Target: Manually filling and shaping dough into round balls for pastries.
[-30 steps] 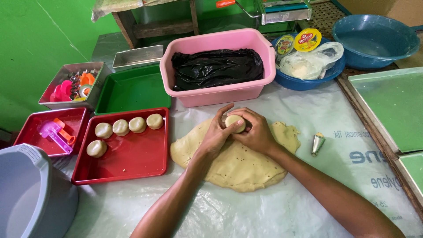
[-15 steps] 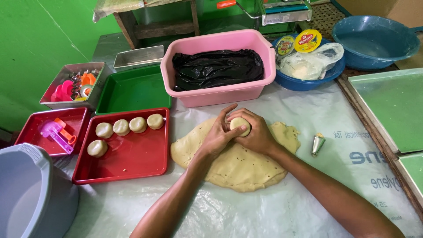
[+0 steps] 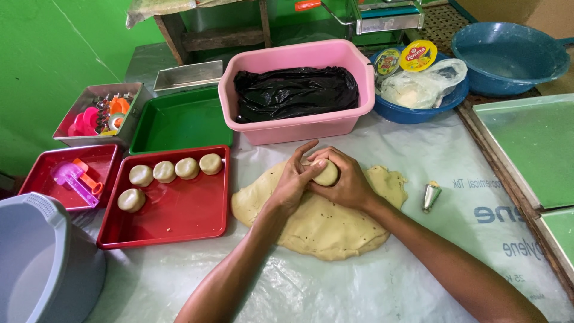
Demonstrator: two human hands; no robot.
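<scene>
- A round yellow lid label (image 3: 418, 55) with a red patch stands tilted in the blue basin (image 3: 412, 113) near the table's far edge.
- A smaller round green-and-yellow lid label (image 3: 387, 61) sits just left of it.
- A clear plastic bag (image 3: 424, 87) of pale stuff lies in the same basin.
- Blue lettering (image 3: 508, 230) is printed on the translucent plastic sheet (image 3: 335, 287) near the table's right edge.

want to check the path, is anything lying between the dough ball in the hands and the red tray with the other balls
Nothing visible does. Both hands cup the dough ball above the dough sheet; only bare plastic sheeting separates it from the red tray.
</scene>
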